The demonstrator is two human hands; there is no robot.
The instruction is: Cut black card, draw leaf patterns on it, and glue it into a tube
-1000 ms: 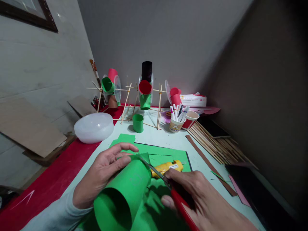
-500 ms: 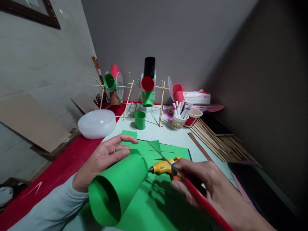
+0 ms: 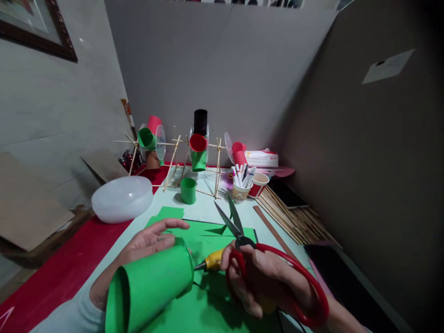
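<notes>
The left hand (image 3: pixel 145 249) holds a rolled green paper tube (image 3: pixel 149 289) that lies on its side low over the table (image 3: pixel 208 208), its open mouth turned toward the camera at about 7 o'clock; the palm cups the tube's far side, the thumb rests on its top edge and the other fingers (image 3: pixel 173 225) stretch out loosely apart above it. Just to the tube's 3 o'clock, the right hand (image 3: pixel 263 282) grips red-handled scissors (image 3: pixel 243 240), fingers clamped through the loops, and the blades stand apart, pointing to 12 o'clock, clear of the tube. A yellow glue gun (image 3: pixel 212 261) lies between the two hands, its nozzle aimed at the tube's far end. Flat green paper sheets (image 3: pixel 208 231) lie under both hands. Farther off, at 12 o'clock, stands a stick frame with paper cups (image 3: pixel 194 148), with a small green cup (image 3: pixel 188 190) before it, a cup of markers (image 3: pixel 240 185) at 1 o'clock and a white bowl (image 3: pixel 121 199) at 10 o'clock.
</notes>
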